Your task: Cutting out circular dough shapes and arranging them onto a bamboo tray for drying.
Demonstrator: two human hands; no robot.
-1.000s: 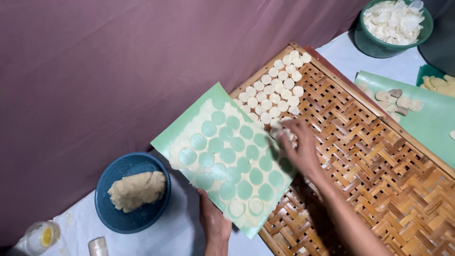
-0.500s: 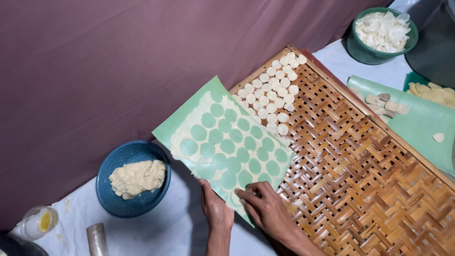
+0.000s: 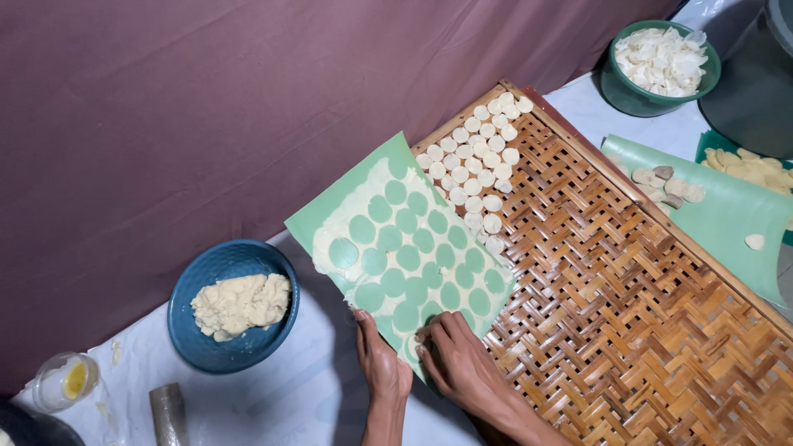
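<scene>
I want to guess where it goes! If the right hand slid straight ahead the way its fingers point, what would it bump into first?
The right hand already rests on the green mat, so probably the thin dough sheet with round holes lying on it.

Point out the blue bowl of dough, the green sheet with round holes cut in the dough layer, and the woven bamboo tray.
blue bowl [image 3: 186, 326]: head view, bare left inner wall.
green sheet [image 3: 318, 221]: head view, bare upper-left edge.
woven bamboo tray [image 3: 628, 330]: head view, bare weave.
</scene>
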